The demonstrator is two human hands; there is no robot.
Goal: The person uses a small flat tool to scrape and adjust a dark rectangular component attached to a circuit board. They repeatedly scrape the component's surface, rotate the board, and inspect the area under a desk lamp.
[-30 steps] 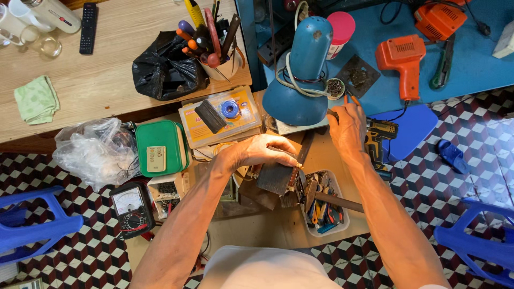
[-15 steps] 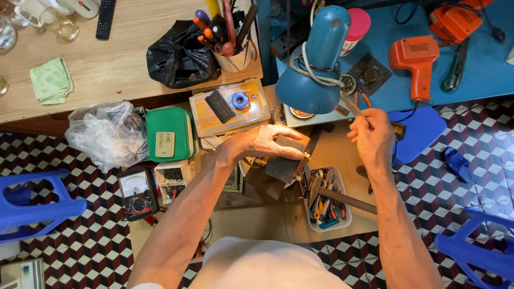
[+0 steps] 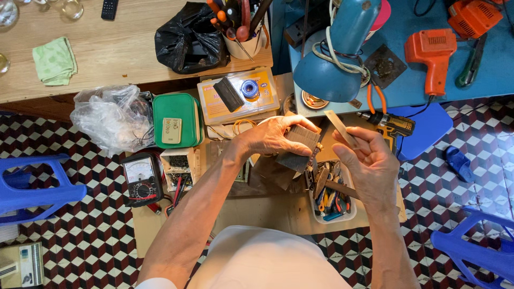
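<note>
Holding a dark, ribbed block [image 3: 301, 143] in my left hand [image 3: 270, 136], I have its fingers wrapped over the top edge, so that grip is closed on the block. It sits just below the blue desk lamp [image 3: 332, 59], above the white tray of small tools [image 3: 332, 195]. My right hand [image 3: 367, 160] is just to the right of the block, thumb and fingers pinched on a thin flat metal strip [image 3: 340, 127] whose free end points up toward the lamp's shade; that grip is closed on the strip too.

I judge the step in hand to be bringing the strip to the block, either to fit it in or to work along the ribs. Strip and block are near each other but not touching. Which face of the block takes the strip I cannot tell from this angle.

As I read it, the next move calls for tilting the strip's tip down and left toward the block's right edge while my left hand keeps the block steady and turned to the light. A yellow-and-black cordless drill [image 3: 393, 124] lies right of the lamp, so the right wrist should stay clear of it.
</note>
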